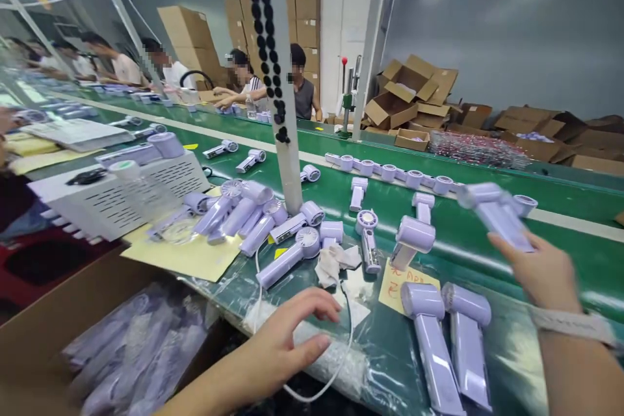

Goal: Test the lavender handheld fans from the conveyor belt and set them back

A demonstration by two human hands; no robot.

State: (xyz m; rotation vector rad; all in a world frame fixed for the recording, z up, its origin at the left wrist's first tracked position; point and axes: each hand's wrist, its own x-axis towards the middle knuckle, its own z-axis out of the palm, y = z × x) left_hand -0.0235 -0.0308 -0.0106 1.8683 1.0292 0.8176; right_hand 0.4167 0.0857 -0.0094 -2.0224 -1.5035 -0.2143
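My right hand (548,270), with a pale band at its wrist, is wrapped round the handle of a lilac handheld fan (502,214) above the green belt. The raised fan is smeared by motion, so I cannot tell if a second one is with it. Over the near table edge, my left hand (297,331) is held with fingers apart and nothing in them. A white cable (350,338) loops beside it, and crumpled white tissue (334,265) lies just beyond. Two lilac fans (436,351) lie side by side between my hands, and another fan (412,240) stands tilted behind them.
More fans (238,208) are heaped on yellow paper (190,260) at left, beside a slotted white box (121,201). Below is a carton (34,351) of bagged fans. A metal post (283,110) rises from the table. Fans line the green belt (575,208); co-workers sit across it.
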